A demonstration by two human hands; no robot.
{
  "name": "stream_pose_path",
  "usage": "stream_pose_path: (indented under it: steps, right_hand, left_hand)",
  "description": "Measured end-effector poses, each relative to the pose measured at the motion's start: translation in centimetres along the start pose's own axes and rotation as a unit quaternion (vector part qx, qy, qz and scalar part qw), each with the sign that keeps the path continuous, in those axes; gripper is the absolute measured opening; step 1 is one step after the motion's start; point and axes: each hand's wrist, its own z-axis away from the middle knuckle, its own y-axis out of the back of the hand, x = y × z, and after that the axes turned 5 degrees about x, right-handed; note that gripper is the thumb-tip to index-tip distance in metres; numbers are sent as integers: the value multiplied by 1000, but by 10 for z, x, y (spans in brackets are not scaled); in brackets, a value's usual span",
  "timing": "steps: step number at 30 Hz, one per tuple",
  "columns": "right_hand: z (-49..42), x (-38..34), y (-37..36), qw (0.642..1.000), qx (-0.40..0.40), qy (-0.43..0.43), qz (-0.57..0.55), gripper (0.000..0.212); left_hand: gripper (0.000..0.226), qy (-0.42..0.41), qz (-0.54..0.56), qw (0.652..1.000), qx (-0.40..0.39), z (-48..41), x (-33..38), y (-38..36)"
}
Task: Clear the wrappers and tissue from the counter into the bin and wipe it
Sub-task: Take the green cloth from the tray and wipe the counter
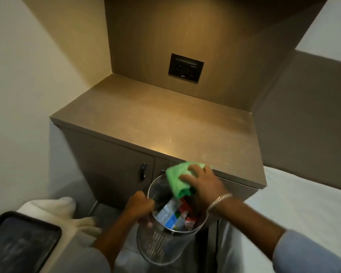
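Observation:
A round metal mesh bin [156, 245] is held below the front edge of the wooden counter [146, 119]. My left hand [140, 205] grips the bin's rim on its left side. Colourful wrappers [173, 215], blue, white and red, lie inside the bin. My right hand [203, 184] presses a folded green cloth [177, 178] at the counter's front edge, right over the bin's mouth. The counter top shows no wrappers or tissue on it.
A dark switch panel [185, 67] is set in the wooden back wall. Cabinet doors with a black handle [143, 171] sit under the counter. A white bed [303, 203] lies to the right; a dark tray [22, 239] on white cloth is at lower left.

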Motion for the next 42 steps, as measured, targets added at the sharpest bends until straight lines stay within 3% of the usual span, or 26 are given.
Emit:
stream_pose_path:
  steps: [5, 10, 13, 15, 19, 24, 29, 32, 36, 40, 42]
  right_hand:
    - [39, -40, -36, 993, 2, -49, -106, 46]
    - [-10, -20, 24, 959, 206, -73, -182, 45]
    - [-89, -6, 67, 949, 261, -99, -148, 47]
    - [-136, 2, 73, 955, 231, -122, -141, 46]
    - [-175, 12, 49, 992, 48, -95, -67, 47]
    - [-119, 31, 30, 989, 83, -70, -102, 52]
    - [-60, 64, 46, 967, 104, -216, -85, 44]
    - [-23, 30, 33, 973, 113, -178, -98, 43]
    - [55, -22, -47, 944, 167, -203, -197, 37]
    - [97, -32, -160, 921, 49, -312, -230, 32]
    - [106, -32, -212, 892, 34, -354, -278, 35]
  left_hand:
    - [24, -1, 23, 999, -23, 5, 0, -6]
    - [16, -3, 41, 999, -3, 12, 0, -3]
    - [9, -7, 56, 998, 1, 15, -1, 4]
    - [10, -19, 71, 997, -3, 16, -4, 6]
    - [23, -35, 59, 998, 6, 18, -8, 7]
    - [32, -46, 4, 999, 4, 23, -7, 6]
    - [27, -39, 56, 998, -3, 28, -3, -15]
    - [25, -45, 69, 997, -5, 27, -5, -30]
    - [20, -42, 71, 997, 0, 17, -23, -66]
    - [30, -30, 14, 999, 25, -13, -73, -127]
    - [35, -4, -3, 1000, 21, -32, -113, -157]
